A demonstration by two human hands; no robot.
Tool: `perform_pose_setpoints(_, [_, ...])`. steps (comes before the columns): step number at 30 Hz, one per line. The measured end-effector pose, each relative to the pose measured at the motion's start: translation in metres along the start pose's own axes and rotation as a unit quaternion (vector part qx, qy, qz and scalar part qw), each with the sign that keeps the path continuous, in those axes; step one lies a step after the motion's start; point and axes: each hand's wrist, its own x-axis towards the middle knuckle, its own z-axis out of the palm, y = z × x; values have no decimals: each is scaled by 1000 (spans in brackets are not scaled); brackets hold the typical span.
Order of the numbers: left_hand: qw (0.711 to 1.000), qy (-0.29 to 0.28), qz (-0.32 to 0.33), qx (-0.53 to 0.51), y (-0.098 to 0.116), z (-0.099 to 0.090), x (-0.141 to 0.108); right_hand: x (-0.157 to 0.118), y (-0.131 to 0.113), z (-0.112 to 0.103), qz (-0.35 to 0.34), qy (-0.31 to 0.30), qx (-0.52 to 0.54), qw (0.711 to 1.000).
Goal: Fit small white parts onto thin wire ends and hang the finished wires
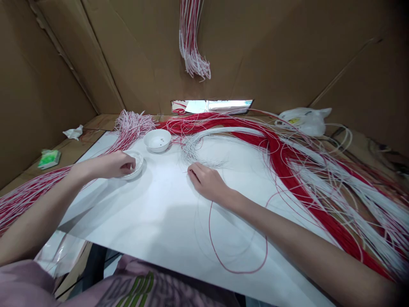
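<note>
My left hand (119, 164) dips its closed fingertips into a white bowl (138, 161) at the left of the white board (153, 200); whatever they pinch is hidden. Near the middle of the board, my right hand (204, 180) is closed in a pinch on a thin strand whose tip pokes out to the left. A red cord (236, 272) loops on the board below the right hand and passes under the forearm. Just behind the bowl stands a second white bowl (157, 140) with a few small dark bits inside. Fine white strands (195, 149) fan out beyond my right hand.
Long red cords (281, 170) and white cords (335, 192) curve along the back and right. Pink-and-white bundles lie left (35, 185) and hang (191, 42) from the cardboard wall. A green packet (49, 158), a tissue (74, 133) and a plastic bag (306, 120) lie around the board.
</note>
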Motion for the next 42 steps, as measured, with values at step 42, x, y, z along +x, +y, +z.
perform_pose_setpoints(42, [986,18,161,-39,67,46,7,0,0,0,-3,-1,-6,1000])
